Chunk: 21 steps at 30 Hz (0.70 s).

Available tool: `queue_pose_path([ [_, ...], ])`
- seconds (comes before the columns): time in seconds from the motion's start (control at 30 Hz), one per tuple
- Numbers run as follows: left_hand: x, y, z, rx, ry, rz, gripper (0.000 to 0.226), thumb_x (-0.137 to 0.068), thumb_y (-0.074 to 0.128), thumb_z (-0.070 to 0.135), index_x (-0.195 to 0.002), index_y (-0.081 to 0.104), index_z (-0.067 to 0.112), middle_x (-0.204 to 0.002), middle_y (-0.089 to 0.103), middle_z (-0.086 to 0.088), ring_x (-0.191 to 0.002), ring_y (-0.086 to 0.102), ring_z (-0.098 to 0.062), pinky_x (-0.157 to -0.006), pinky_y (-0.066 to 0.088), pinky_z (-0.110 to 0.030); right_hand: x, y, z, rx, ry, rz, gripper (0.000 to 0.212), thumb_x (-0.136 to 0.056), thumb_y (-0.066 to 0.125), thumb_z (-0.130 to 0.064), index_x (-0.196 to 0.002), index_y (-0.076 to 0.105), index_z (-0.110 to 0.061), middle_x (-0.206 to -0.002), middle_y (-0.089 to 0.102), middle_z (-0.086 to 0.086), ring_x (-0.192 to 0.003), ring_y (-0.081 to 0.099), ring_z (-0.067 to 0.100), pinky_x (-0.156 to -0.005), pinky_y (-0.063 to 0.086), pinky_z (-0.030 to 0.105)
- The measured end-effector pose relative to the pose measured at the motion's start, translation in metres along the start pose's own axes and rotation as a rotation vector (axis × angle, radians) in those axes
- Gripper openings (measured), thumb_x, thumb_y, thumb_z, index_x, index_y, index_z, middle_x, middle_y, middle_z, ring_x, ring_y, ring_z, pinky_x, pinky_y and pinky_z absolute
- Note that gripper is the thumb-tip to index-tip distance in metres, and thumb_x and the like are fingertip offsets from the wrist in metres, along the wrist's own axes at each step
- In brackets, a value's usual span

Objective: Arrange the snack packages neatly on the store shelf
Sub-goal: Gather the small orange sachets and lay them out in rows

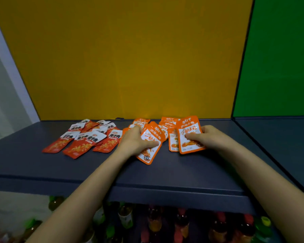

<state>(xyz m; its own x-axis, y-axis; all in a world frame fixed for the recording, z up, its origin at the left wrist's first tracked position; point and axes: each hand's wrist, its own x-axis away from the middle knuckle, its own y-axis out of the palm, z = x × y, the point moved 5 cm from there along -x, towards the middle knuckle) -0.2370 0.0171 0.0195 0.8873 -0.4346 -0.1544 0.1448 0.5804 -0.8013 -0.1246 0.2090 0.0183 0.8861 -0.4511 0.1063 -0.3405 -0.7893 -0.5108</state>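
Observation:
Several orange-and-white snack packets lie on the dark grey shelf (182, 169). My left hand (136, 141) grips a tilted stack of orange packets (150, 151), thumb on top. My right hand (204, 136) holds another orange packet (189, 137) by its right edge, thumb across its front; a second packet (173, 142) lies under it on the left. More orange packets (167, 122) lie behind, near the yellow back panel. A loose group of red-and-white packets (84, 137) is spread out on the left part of the shelf.
A yellow back panel (130, 58) closes the shelf behind; a green panel (279, 58) stands to the right beyond a dark divider. Below the shelf's front edge stand several bottles (156, 223) with coloured caps. A white wall (3, 102) is on the left.

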Motion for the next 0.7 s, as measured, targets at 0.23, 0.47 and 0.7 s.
queue_pose_path([
  [0.23, -0.042, -0.001, 0.0, 0.375, -0.079, -0.075, 0.021, -0.076, 0.075, 0.032, -0.082, 0.06, 0.019, -0.101, 0.07, -0.007, -0.091, 0.068, -0.027, -0.086, 0.055, -0.039, -0.02, 0.019, -0.007, 0.272, 0.056, 0.168, 0.038, -0.084, 0.062, -0.039, -0.111, 0.063, -0.012, -0.12, 0.064, 0.008, -0.109, 0.06, 0.024, -0.095, 0.047, 0.035],
  [0.47, -0.071, 0.027, 0.005, 0.025, -0.054, -0.08, 0.064, -0.07, 0.071, 0.054, -0.107, 0.063, 0.002, -0.112, 0.067, -0.013, -0.104, 0.061, -0.031, -0.085, 0.049, -0.04, -0.021, 0.028, -0.014, 0.539, 0.106, 0.283, 0.092, -0.069, 0.066, -0.066, -0.136, 0.037, -0.011, -0.139, 0.043, 0.011, -0.126, 0.046, 0.029, -0.095, 0.043, 0.04],
  [0.7, -0.075, 0.026, 0.02, 0.009, -0.114, -0.233, 0.063, -0.071, 0.079, 0.03, -0.121, 0.05, 0.005, -0.124, 0.06, -0.011, -0.108, 0.06, -0.028, -0.087, 0.049, -0.034, -0.03, 0.032, -0.02, 0.526, 0.175, 0.146, 0.085, -0.065, 0.073, -0.058, -0.131, 0.043, -0.014, -0.136, 0.052, 0.007, -0.12, 0.055, 0.026, -0.098, 0.048, 0.039],
])
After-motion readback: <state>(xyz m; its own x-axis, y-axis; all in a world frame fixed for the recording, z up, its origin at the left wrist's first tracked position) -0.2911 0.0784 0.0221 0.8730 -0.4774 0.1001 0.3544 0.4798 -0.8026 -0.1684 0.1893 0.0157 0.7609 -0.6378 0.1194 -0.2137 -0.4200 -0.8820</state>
